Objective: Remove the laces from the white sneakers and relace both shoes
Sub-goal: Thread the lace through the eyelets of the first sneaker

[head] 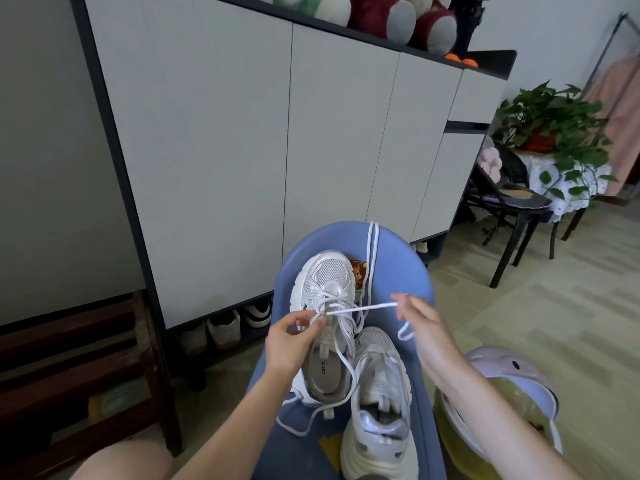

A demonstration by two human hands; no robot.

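A near shoe [379, 403] is laid on a blue seat [398, 271], touching a far shoe [323, 327]. A lace [360, 308] is pinched by the left hand [289, 341] at the far shoe. Its other end is pinched by the right hand [424, 323], off to the side.

A tall grey-doored cabinet [311, 133] fills the wall; plush toys [381, 12] sit atop it, a potted plant [550, 123] to its right, pale tiled floor [554, 306] below.
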